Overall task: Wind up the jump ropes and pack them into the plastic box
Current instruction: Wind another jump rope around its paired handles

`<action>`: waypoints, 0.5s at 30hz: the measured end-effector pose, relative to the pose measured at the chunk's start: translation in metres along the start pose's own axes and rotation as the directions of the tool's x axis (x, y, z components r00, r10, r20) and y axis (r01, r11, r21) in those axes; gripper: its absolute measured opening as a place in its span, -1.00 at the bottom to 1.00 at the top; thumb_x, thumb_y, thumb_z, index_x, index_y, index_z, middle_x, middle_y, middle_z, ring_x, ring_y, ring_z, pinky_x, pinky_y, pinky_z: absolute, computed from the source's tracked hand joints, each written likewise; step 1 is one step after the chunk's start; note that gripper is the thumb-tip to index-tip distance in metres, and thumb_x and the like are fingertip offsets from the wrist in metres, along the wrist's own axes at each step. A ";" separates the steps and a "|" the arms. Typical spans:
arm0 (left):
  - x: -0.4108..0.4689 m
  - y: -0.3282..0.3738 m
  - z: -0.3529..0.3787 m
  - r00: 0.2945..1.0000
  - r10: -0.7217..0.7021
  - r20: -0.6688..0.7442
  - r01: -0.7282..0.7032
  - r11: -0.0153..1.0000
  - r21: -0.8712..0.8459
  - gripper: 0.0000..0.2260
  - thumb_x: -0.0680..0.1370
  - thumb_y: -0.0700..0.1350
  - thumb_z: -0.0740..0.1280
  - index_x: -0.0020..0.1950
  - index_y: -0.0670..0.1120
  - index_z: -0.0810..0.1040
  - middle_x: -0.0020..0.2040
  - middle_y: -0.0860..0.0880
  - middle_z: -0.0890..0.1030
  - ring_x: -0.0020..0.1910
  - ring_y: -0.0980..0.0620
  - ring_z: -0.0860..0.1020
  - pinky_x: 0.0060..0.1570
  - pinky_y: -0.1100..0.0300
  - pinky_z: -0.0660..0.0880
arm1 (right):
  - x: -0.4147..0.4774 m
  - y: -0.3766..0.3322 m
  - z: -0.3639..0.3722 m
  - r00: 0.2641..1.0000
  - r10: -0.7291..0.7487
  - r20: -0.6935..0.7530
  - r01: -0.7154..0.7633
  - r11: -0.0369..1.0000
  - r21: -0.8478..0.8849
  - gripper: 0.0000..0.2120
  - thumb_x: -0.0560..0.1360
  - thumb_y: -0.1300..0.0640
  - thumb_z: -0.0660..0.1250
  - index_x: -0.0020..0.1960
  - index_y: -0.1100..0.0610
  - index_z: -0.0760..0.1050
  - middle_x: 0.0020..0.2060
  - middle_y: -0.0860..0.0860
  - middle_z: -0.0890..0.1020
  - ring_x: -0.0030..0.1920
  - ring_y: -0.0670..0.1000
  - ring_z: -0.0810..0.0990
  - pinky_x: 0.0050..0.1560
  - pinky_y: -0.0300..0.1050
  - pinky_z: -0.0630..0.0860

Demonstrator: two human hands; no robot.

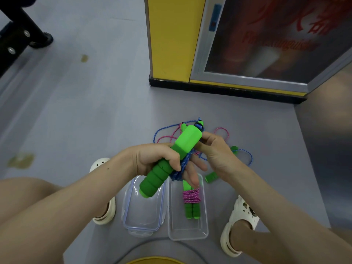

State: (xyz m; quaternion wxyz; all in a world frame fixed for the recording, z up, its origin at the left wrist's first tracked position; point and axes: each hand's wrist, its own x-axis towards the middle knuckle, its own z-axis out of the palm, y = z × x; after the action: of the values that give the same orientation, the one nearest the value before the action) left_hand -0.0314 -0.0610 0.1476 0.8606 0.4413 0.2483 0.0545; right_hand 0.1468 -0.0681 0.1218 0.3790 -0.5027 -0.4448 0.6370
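Green handle (185, 142) diagonal, head far-right.

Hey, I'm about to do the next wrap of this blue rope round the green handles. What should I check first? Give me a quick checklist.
1. Left hand grips the green handles firmly: ok.
2. Right hand holds the blue rope against the handles: ok.
3. Blue rope free of the loose pink rope on the floor: cannot tell, as they cross behind the hands.
4. Plastic box is open, with room beside the wound pink bundle: ok.
5. Lid is off and lying left of the box: ok.
6. Winding finished: not ok, as blue rope trails on the floor.
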 end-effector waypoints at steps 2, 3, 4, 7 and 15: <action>0.001 0.001 0.002 0.994 0.099 0.053 -0.094 0.991 -0.092 -0.59 0.25 -0.25 0.30 0.09 -0.20 0.61 -0.05 -0.16 0.68 -0.03 -0.10 0.63 0.10 0.18 0.48 | 0.000 0.002 0.000 1.000 0.027 0.013 -0.028 0.999 0.044 -0.76 0.47 0.17 0.33 0.04 0.32 0.56 -0.13 0.15 0.64 -0.15 -0.03 0.60 -0.10 -0.26 0.53; 0.003 0.000 0.002 0.990 0.133 0.056 -0.122 0.980 -0.159 -0.59 0.24 -0.23 0.36 0.09 -0.21 0.61 -0.03 -0.18 0.67 -0.01 -0.11 0.62 0.13 0.16 0.48 | 0.000 0.002 0.000 0.999 0.047 0.009 -0.047 0.997 0.061 -0.80 0.49 0.18 0.30 0.02 0.30 0.56 -0.19 0.12 0.65 -0.20 -0.05 0.61 -0.15 -0.27 0.54; 0.005 0.000 0.001 0.988 0.151 0.032 -0.139 0.962 -0.236 -0.54 0.23 -0.22 0.40 0.12 -0.24 0.59 0.00 -0.21 0.66 0.00 -0.13 0.62 0.16 0.12 0.47 | -0.001 0.003 0.000 0.997 0.071 0.001 -0.071 0.996 0.061 -0.82 0.54 0.25 0.25 0.03 0.33 0.55 -0.25 0.10 0.63 -0.27 -0.08 0.60 -0.23 -0.30 0.53; 0.011 0.001 -0.002 0.967 0.253 -0.033 -0.251 0.917 -0.311 -0.44 0.25 -0.21 0.39 0.25 -0.26 0.52 0.12 -0.24 0.62 0.11 -0.16 0.58 0.33 0.00 0.34 | -0.003 0.009 0.004 0.996 0.083 0.021 -0.081 0.992 -0.101 -0.73 0.52 0.40 0.17 0.17 0.52 0.42 -0.20 0.09 0.54 -0.24 -0.09 0.52 -0.21 -0.33 0.50; 0.014 0.012 -0.002 0.761 0.265 -0.593 -0.490 0.834 -0.255 -0.48 0.34 -0.37 0.14 0.28 -0.11 0.43 0.21 -0.10 0.60 0.23 0.00 0.55 -0.02 0.24 0.56 | -0.009 0.014 0.014 0.985 0.173 0.025 -0.168 0.976 -0.137 -0.79 0.57 0.31 0.23 0.16 0.11 0.44 -0.36 0.06 0.59 -0.43 -0.03 0.48 -0.31 -0.18 0.47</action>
State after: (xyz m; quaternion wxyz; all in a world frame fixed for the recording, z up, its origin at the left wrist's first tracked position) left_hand -0.0186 -0.0475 0.1507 0.7973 0.2668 0.3648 0.4000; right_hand 0.1342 -0.0837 0.1125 0.2801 -0.5515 -0.4489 0.6449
